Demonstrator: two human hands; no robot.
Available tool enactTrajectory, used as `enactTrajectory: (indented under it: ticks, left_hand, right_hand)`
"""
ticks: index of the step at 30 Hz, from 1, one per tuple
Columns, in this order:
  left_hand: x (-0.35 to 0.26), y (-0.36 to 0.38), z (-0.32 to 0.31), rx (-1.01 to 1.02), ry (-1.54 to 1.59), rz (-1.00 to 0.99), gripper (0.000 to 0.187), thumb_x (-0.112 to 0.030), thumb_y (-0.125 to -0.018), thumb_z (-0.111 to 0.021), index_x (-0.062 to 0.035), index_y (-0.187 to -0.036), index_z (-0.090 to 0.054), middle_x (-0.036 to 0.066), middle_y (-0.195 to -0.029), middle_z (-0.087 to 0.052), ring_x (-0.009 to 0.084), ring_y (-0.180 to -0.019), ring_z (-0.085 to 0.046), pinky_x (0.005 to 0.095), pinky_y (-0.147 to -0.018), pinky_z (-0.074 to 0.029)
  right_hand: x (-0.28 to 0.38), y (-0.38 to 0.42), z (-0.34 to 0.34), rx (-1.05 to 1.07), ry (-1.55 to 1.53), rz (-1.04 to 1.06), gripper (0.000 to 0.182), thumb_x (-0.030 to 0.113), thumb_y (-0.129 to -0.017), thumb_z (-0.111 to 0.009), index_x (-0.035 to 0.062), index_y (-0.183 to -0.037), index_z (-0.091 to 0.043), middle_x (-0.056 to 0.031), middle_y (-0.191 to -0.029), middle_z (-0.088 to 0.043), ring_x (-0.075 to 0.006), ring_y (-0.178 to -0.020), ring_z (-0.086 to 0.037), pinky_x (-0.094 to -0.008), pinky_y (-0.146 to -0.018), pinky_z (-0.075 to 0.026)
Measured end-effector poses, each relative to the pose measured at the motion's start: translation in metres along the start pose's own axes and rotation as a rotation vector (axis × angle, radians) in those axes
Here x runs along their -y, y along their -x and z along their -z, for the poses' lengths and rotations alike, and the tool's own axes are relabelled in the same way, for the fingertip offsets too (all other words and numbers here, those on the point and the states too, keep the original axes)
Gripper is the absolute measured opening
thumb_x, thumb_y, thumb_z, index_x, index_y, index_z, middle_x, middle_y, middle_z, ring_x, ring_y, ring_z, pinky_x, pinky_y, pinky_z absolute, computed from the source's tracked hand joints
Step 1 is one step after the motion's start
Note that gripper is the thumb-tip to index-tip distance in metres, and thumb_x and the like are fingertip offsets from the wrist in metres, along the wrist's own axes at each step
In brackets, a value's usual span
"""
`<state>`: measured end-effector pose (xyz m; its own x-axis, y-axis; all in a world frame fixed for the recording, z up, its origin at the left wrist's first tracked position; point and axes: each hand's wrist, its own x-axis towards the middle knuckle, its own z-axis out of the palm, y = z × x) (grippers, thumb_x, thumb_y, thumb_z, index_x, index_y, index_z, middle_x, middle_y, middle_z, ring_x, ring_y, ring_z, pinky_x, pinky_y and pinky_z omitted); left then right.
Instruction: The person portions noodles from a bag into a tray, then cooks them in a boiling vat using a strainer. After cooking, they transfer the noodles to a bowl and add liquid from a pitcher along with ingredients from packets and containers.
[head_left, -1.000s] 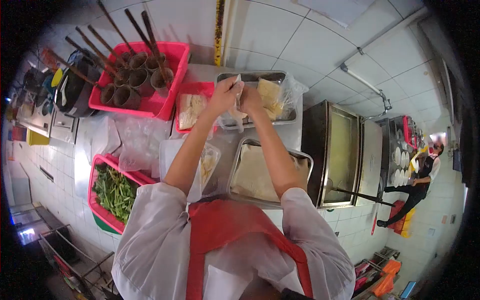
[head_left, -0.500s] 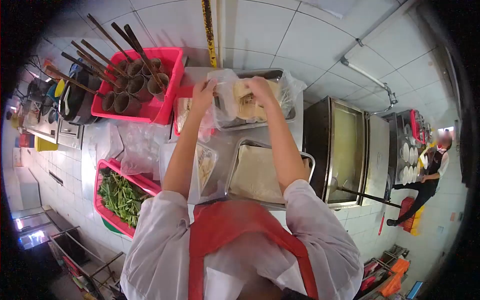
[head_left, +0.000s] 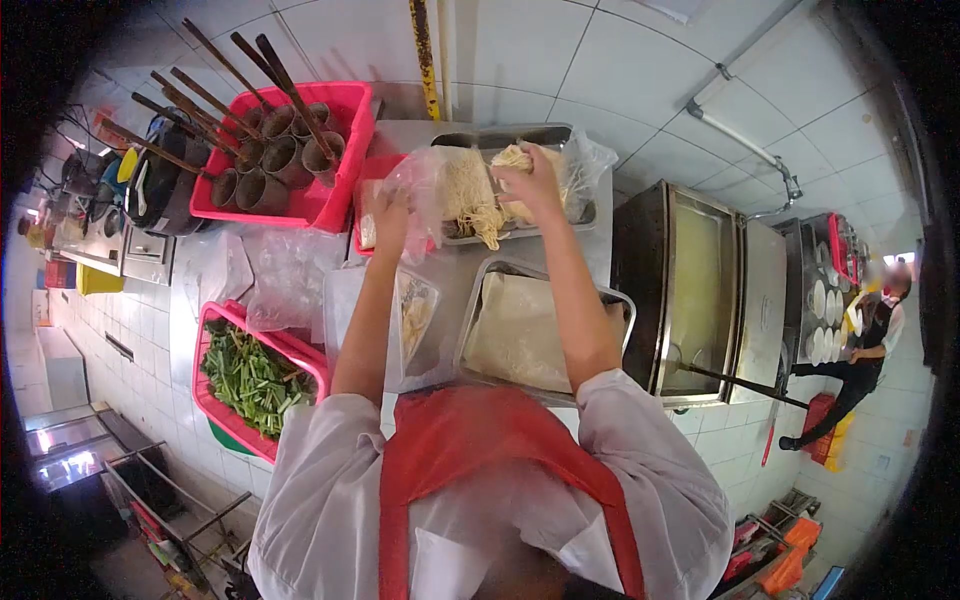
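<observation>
At the back of the steel counter is a metal tray [head_left: 583,212] holding pale noodles [head_left: 468,190], some hanging over its front rim. My right hand [head_left: 538,188] is above that tray, its fingers closed round a bundle of noodles [head_left: 512,158]. On the left, my left hand [head_left: 391,216] grips a clear plastic sheet [head_left: 420,178] that is pulled off the noodles. Beneath my left hand is a small red basket [head_left: 362,190] with pale contents, partly covered by the plastic. Closer to me, a second metal tray [head_left: 520,335] carries a flat beige cloth or sheet.
A pink bin [head_left: 352,150] at the back left holds long-handled strainers [head_left: 258,192]. A pink basket of cut greens [head_left: 255,380] sits front left, beside a clear tub [head_left: 408,320]. To the right is a vat of liquid [head_left: 695,290] with a long handle across it; a person [head_left: 870,330] stands beyond.
My left hand has drawn the plastic back to the left and towards me, uncovering the noodles. My right hand has lifted a bundle of noodles from the tray.
</observation>
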<state>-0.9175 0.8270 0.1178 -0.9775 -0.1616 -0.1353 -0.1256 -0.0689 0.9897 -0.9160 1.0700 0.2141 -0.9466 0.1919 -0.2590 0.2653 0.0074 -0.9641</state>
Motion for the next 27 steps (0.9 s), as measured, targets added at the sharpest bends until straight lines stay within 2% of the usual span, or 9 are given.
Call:
enactTrajectory:
  ticks: [2,6,12,16,19,21,24,25,27]
  left_hand:
    - [0.000,0.007,-0.001,-0.037,0.066,-0.013,0.026,-0.020,-0.092,-0.054,-0.0026,-0.112,-0.057,0.006,-0.100,-0.061,0.0142,-0.085,-0.059,0.0269,-0.071,-0.049]
    - [-0.017,0.014,0.000,-0.010,0.055,-0.134,0.014,-0.018,-0.093,-0.052,-0.0055,-0.095,-0.058,-0.001,-0.080,-0.055,0.0080,-0.070,-0.051,0.0240,-0.059,-0.042]
    - [-0.087,0.006,-0.020,0.127,-0.196,-0.423,0.017,-0.013,-0.092,-0.049,0.0007,-0.088,-0.058,0.003,-0.072,-0.053,0.0123,-0.066,-0.048,0.0290,-0.059,-0.040]
    - [-0.113,0.003,-0.022,0.180,-0.252,-0.376,0.020,-0.015,-0.092,-0.051,0.0017,-0.081,-0.054,0.003,-0.068,-0.049,0.0117,-0.065,-0.045,0.0295,-0.059,-0.038]
    - [-0.104,-0.012,-0.014,0.122,-0.154,-0.403,0.022,-0.016,-0.092,-0.052,0.0020,-0.079,-0.053,0.003,-0.067,-0.048,0.0117,-0.064,-0.044,0.0302,-0.057,-0.037]
    - [-0.101,-0.021,-0.016,0.094,-0.138,-0.409,0.022,-0.016,-0.092,-0.052,0.0018,-0.079,-0.054,0.003,-0.068,-0.048,0.0111,-0.063,-0.044,0.0299,-0.056,-0.037]
    - [-0.101,-0.019,-0.013,0.052,-0.068,-0.363,0.021,-0.015,-0.092,-0.052,0.0011,-0.079,-0.056,0.000,-0.069,-0.049,0.0089,-0.063,-0.044,0.0281,-0.055,-0.037]
    - [-0.099,-0.022,-0.007,0.011,0.005,-0.311,0.020,-0.014,-0.091,-0.051,0.0014,-0.080,-0.057,0.000,-0.069,-0.051,0.0083,-0.063,-0.045,0.0269,-0.056,-0.038]
    - [-0.072,-0.044,0.014,-0.057,-0.017,-0.368,0.018,-0.011,-0.090,-0.049,0.0006,-0.082,-0.060,0.001,-0.072,-0.056,0.0081,-0.066,-0.049,0.0245,-0.058,-0.041]
  right_hand:
    - [0.016,0.011,0.011,0.065,-0.166,0.140,0.061,0.012,-0.068,-0.076,-0.0013,-0.120,-0.047,-0.0106,-0.094,-0.060,-0.0193,-0.075,-0.063,-0.0294,-0.053,-0.057]
    - [0.017,0.014,0.006,0.263,-0.445,0.008,0.042,0.007,-0.074,-0.068,0.0035,-0.112,-0.050,-0.0081,-0.092,-0.060,-0.0186,-0.074,-0.063,-0.0359,-0.060,-0.058]
    - [-0.009,-0.021,-0.076,0.501,-0.221,-0.297,0.031,0.009,-0.077,-0.066,0.0031,-0.106,-0.057,-0.0085,-0.090,-0.064,-0.0184,-0.072,-0.064,-0.0374,-0.062,-0.057]
    - [-0.005,-0.032,-0.090,0.436,-0.195,-0.162,0.027,0.017,-0.076,-0.069,0.0032,-0.098,-0.061,-0.0075,-0.088,-0.064,-0.0188,-0.074,-0.063,-0.0362,-0.061,-0.056]
    - [0.000,-0.032,-0.085,0.516,0.353,0.020,0.033,0.026,-0.074,-0.071,0.0012,-0.094,-0.063,-0.0121,-0.087,-0.066,-0.0250,-0.077,-0.066,-0.0375,-0.066,-0.055]
    - [0.001,-0.024,-0.083,0.133,0.870,0.356,0.037,0.021,-0.069,-0.072,0.0057,-0.101,-0.063,-0.0133,-0.086,-0.067,-0.0326,-0.075,-0.065,-0.0419,-0.065,-0.051]
    - [-0.001,-0.002,-0.068,-0.077,0.709,0.594,0.047,0.027,-0.067,-0.073,0.0049,-0.107,-0.062,-0.0204,-0.095,-0.065,-0.0391,-0.083,-0.063,-0.0430,-0.071,-0.050]
    - [-0.001,0.008,-0.060,-0.071,0.711,0.594,0.047,0.027,-0.067,-0.073,0.0049,-0.107,-0.062,-0.0204,-0.095,-0.065,-0.0391,-0.083,-0.063,-0.0430,-0.071,-0.050]
    - [0.001,0.027,-0.045,0.002,1.055,0.196,0.053,0.036,-0.066,-0.072,0.0066,-0.109,-0.062,-0.0200,-0.104,-0.063,-0.0363,-0.091,-0.063,-0.0423,-0.077,-0.051]
